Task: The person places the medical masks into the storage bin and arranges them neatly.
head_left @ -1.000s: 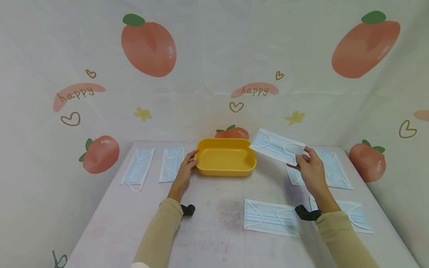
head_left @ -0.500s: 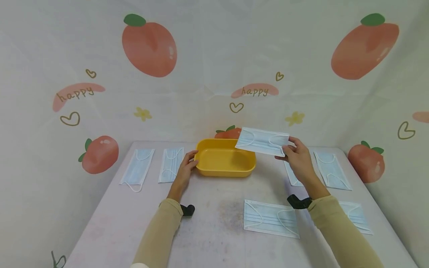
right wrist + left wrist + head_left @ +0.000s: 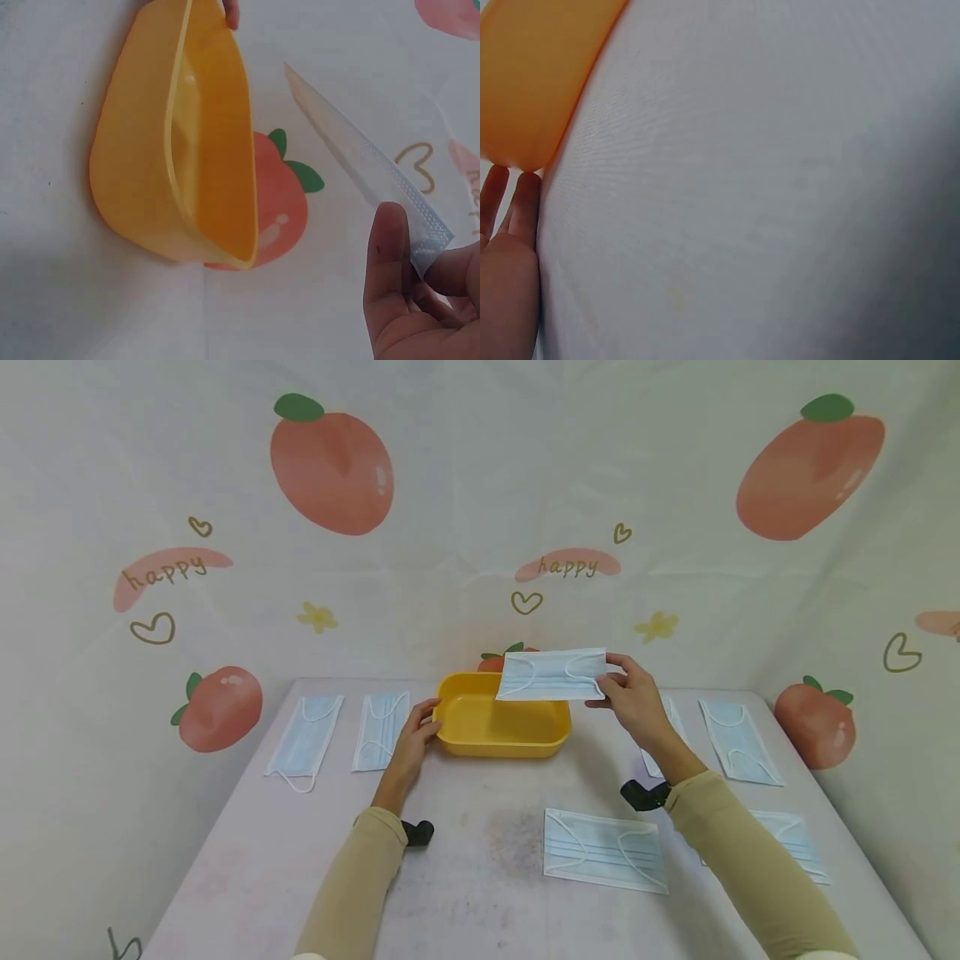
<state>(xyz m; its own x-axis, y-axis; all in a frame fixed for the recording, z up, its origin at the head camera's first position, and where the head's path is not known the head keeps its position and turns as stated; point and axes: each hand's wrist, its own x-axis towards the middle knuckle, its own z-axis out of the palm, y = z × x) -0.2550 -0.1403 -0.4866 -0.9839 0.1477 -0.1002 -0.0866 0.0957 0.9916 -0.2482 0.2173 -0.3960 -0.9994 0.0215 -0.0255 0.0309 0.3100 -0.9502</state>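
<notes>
A light blue face mask [image 3: 553, 675] is pinched at its right end by my right hand [image 3: 633, 697]. It hangs in the air above the back right part of a yellow plastic basin [image 3: 498, 749]. In the right wrist view, the mask [image 3: 360, 157] appears nearly edge-on between thumb and fingers, apart from the basin [image 3: 135, 150]. My left hand [image 3: 411, 747] touches the basin's left end with fairly straight fingers. Two fingertips meet the basin's outer wall in the left wrist view, where most of the hand [image 3: 508, 285] lies out of frame.
Two masks lie at the left, one by the edge [image 3: 306, 735], another mask [image 3: 378, 731] beside my left hand. On the right lie a back mask [image 3: 741, 742], a front mask [image 3: 603, 850] and others partly behind my right arm. A printed cloth [image 3: 450, 485] stands behind the table [image 3: 450, 877].
My right hand has carried the mask leftward, from right of the basin to over its right part, and levelled it. The left hand and basin have stayed in place.
</notes>
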